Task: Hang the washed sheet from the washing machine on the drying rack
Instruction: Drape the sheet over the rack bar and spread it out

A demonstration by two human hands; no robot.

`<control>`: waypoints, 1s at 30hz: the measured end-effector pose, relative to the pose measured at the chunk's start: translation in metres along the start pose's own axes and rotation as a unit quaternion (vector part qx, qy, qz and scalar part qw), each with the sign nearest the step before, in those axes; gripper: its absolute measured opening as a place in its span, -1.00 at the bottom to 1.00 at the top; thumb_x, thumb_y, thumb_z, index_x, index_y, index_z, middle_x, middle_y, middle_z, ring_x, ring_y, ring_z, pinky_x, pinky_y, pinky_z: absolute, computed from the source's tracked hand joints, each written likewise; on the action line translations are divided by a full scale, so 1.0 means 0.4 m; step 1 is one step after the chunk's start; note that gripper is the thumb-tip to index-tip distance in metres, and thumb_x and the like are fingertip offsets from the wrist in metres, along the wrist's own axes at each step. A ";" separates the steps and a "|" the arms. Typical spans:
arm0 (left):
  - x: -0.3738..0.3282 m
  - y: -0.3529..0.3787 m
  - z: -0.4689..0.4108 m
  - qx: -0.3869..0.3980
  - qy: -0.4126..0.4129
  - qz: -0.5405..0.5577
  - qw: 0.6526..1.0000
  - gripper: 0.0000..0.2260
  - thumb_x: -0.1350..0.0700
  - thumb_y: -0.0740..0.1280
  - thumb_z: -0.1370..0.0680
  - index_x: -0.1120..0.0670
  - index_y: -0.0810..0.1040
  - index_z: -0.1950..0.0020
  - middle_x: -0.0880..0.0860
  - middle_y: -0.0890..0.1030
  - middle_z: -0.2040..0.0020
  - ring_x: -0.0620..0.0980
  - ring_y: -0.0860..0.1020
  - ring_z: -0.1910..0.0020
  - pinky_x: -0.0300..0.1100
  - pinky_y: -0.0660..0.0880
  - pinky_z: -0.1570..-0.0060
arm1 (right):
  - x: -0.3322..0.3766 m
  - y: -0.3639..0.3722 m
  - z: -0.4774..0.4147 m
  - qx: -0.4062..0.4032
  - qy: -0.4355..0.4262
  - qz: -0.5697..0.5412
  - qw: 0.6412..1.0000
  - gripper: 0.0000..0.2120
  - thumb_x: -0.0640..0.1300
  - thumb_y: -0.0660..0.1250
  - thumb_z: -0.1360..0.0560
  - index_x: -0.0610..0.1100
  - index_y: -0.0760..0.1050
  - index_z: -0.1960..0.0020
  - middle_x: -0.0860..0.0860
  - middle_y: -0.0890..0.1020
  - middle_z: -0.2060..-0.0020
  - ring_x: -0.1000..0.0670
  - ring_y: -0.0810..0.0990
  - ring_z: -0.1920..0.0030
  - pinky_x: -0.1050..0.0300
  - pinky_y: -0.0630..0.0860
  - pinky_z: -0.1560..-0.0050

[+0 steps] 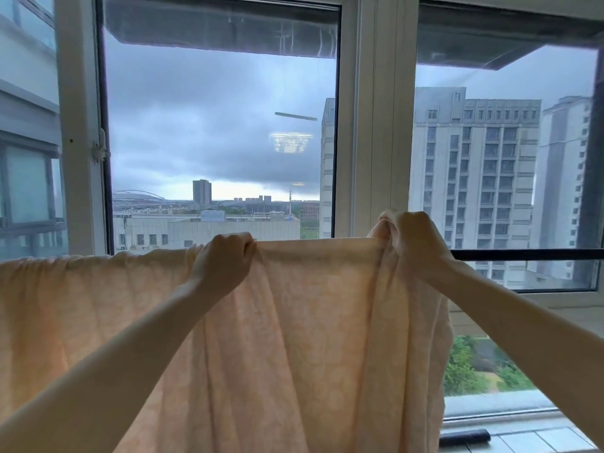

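At the window [369, 125]: the job sits in front of the glass, both arms raised to the rail.
Sheet [294, 338]: peach, faint pattern, draped over the rail. Fairly flat from the left edge of view to the middle, gathered in long vertical folds at its right end. Lower hem is out of view.
Rail [529, 254]: dark bar, bare to the right of the sheet, so there's room to spread.
Left grip [225, 256]: fingers curled over the top fold right at the rail, holding cloth.
Right grip [415, 240]: closed around the bunched right edge, held just above the rail line.
Step (my read): spreading the last gathered section; the hang looks nearly done.
How: keep the left grip as anchor. Walk the right grip along the bare rail, lifting the cloth a touch rather than dragging it, since wet fabric likely clings. Keep the top fold square on the rail and work the gathers out until they lie as flat as the left part.
Check: drop on the far side is hidden, so I cannot tell the front-to-back balance; feel for it before letting go.
Risk: too hard a pull rightward may drag the flat section along or slide the sheet off to one side.
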State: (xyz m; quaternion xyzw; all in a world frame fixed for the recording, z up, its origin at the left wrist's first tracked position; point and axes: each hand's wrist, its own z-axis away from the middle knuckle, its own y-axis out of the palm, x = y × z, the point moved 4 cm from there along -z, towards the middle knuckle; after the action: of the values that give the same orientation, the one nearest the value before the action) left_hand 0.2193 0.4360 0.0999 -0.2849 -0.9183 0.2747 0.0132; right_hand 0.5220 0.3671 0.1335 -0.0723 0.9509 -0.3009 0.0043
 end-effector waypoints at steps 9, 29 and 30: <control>-0.137 0.025 -0.006 0.018 0.033 0.065 0.997 -0.79 0.21 0.28 -0.55 0.12 0.60 -0.15 0.05 0.66 -0.10 -0.02 0.62 -0.02 -0.14 0.51 -0.04 | 0.041 0.016 0.037 0.059 0.006 0.018 0.998 -0.85 -0.16 0.25 -0.57 0.02 0.54 0.10 0.19 0.53 0.39 0.18 0.51 0.38 0.26 0.42 0.35; -0.295 0.145 0.004 -0.066 0.026 0.070 0.995 -0.79 0.01 0.30 -0.58 0.04 0.63 0.18 -0.06 0.64 0.24 -0.05 0.59 0.23 0.00 0.52 0.05 | -0.007 0.027 0.069 0.059 -0.005 0.064 0.996 -0.78 -0.03 0.08 -0.60 -0.04 0.48 -0.03 0.06 0.58 0.28 -0.01 0.58 0.25 -0.06 0.55 0.02; -0.298 0.144 0.006 -0.075 0.017 0.067 0.995 -0.80 0.02 0.31 -0.58 0.05 0.62 0.19 -0.06 0.64 0.25 -0.05 0.59 0.23 0.00 0.53 0.05 | -0.011 0.023 0.066 0.057 -0.015 0.071 0.996 -0.76 -0.06 0.04 -0.61 -0.05 0.48 -0.03 0.07 0.55 0.33 0.00 0.56 0.31 -0.02 0.57 0.08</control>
State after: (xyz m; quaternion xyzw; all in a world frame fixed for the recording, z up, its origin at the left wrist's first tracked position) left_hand 0.3484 0.4114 0.0842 -0.3509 -0.9146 0.2008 -0.0112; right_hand 0.5264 0.3602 0.1065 -0.0093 0.9347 -0.3526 0.0443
